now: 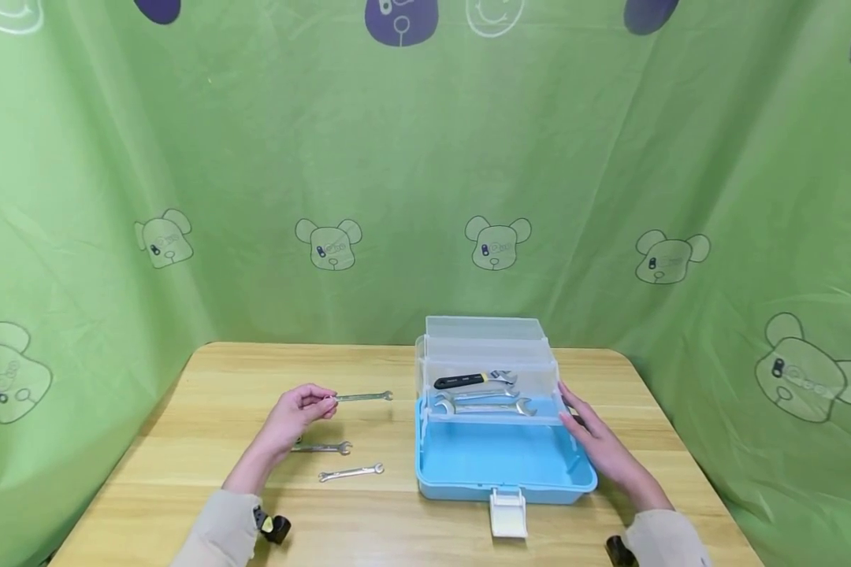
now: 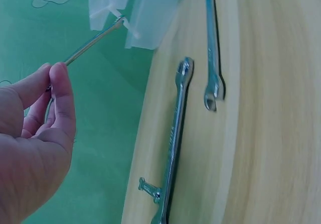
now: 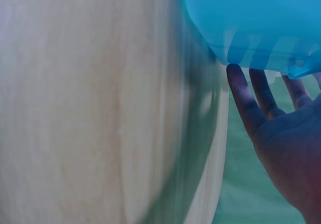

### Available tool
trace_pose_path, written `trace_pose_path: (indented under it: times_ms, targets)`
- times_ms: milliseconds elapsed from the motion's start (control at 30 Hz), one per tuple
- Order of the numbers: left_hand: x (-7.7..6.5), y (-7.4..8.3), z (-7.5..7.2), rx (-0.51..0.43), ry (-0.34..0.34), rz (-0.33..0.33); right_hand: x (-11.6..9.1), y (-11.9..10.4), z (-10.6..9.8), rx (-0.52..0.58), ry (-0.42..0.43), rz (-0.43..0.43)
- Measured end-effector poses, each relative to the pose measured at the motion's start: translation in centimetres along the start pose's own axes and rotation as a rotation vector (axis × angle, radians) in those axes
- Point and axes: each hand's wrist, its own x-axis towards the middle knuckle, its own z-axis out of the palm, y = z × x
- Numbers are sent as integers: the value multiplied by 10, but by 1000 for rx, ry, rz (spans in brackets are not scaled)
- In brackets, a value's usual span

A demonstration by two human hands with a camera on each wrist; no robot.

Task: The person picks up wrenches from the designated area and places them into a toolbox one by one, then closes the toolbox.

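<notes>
My left hand (image 1: 298,413) pinches one end of a slim silver wrench (image 1: 362,396) between thumb and fingertips, its other end pointing right. In the left wrist view, the wrench (image 2: 95,42) reaches up from the fingertips. My right hand (image 1: 603,441) rests straight fingers against the right side of an open toolbox (image 1: 461,492) with a blue base and clear upper parts; the right wrist view has the fingertips (image 3: 233,71) at the blue wall. In its clear raised tray lie a black-handled adjustable wrench (image 1: 461,381) and two silver open-end wrenches, the nearer one (image 1: 485,409) larger.
Two more wrenches lie on the wooden table (image 1: 369,528): one (image 1: 326,448) partly behind the left hand, another (image 1: 351,472) nearer. A small metal piece (image 2: 149,188) sits beside one. The toolbox's white latch (image 1: 508,516) hangs down in front. Green curtains (image 1: 411,157) surround the table.
</notes>
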Motion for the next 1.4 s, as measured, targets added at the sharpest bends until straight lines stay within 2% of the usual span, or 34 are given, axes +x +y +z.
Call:
trace_pose_path:
  times_ms: [333, 700, 900, 1200, 1400]
  targets:
    - [2, 19, 5, -150, 52, 83, -2, -2, -1, -11, 1, 2]
    - [14, 32, 18, -202, 65, 115, -4, -3, 0, -6, 2, -2]
    - [27, 35, 33, -247, 44, 146, -5, -2, 1, -9, 4, 1]
    - [50, 41, 64, -303, 42, 163, -4, -4, 1, -11, -1, -6]
    - [64, 45, 83, -277, 30, 162, -3, -7, 0, -11, -3, 4]
